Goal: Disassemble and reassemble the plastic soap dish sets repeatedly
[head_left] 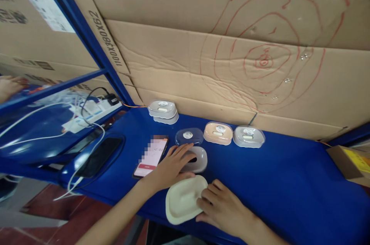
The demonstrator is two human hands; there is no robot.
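Blue table (277,183): tray (182,201) (in right hand (221,207)).

Place: most likely a workshop, set up as small assembly or packing stations.
Furniture: a long blue bench (274,171) beside a blue frame post (82,27).
Partitions: cardboard panels (162,56) printed with dimensions, one hand-marked with numbered red rings (263,61).
Electrics: a white power strip (112,108) crowded with cables (103,133).
Goods: several matching lidded plastic cases (218,133).
Next bay: another person's hand (11,87), beyond the post.
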